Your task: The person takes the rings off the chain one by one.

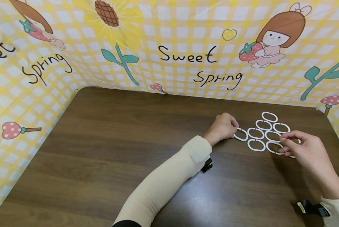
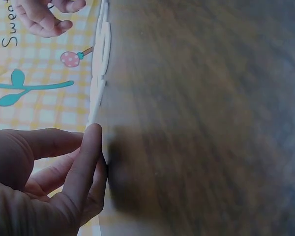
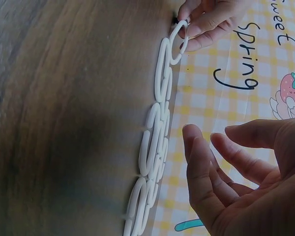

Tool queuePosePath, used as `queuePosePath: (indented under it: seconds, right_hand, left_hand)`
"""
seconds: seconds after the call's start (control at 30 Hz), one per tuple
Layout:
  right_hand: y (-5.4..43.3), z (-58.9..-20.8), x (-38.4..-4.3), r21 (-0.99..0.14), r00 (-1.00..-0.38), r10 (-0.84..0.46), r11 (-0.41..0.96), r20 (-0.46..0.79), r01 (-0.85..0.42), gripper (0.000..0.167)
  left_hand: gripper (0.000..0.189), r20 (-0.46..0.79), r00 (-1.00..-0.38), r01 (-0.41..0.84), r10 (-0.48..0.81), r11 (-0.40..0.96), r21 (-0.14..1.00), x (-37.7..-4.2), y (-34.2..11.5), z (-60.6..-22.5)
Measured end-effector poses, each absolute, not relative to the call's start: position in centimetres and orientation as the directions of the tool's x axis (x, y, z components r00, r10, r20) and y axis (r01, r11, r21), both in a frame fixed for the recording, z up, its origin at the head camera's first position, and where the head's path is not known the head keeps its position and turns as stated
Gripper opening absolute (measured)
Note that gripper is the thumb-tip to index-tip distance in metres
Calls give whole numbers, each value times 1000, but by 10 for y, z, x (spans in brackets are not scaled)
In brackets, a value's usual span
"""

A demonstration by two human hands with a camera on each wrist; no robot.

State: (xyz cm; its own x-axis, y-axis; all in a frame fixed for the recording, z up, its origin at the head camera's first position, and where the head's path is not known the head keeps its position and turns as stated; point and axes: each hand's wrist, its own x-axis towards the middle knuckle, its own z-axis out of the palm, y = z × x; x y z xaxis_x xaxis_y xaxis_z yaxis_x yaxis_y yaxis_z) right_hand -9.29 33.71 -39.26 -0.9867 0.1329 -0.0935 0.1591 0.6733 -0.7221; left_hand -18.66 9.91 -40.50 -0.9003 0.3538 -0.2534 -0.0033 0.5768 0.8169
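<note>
My left hand (image 1: 221, 127) pinches the edge of a white oval chain link (image 1: 247, 136), the leftmost of a group. Each link looks like a thin loop, some with a small gap in the rim. In the right wrist view this pinched link (image 3: 172, 37) stands tilted, its near end beside the other links. Several more links (image 1: 256, 150) lie flat, close together in slanting rows. My right hand (image 1: 308, 151) hovers over the right side of the group, fingers loosely bent, nothing held between them. It hides part of the links there.
The brown wooden table (image 1: 101, 142) extends to the left and toward the front. A yellow checked cloth (image 1: 180, 19) with printed flowers and lettering rises along the back and left edges. A black strap device (image 1: 314, 208) sits at the right wrist.
</note>
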Motion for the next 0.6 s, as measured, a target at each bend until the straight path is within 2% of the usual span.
queuePosePath:
  seconds: [0.4,0.6]
  right_hand:
    - [336,-392,-94,-742,-986,128,650,-108,166,30]
    - [337,-393,-93,-747,-987,120,645,-106,159,29]
  left_hand:
    - [11,-214,-915,82,340,679,730,-185,102,-403]
    - [9,-228,-918,78,325,711,699,-184,104,-404]
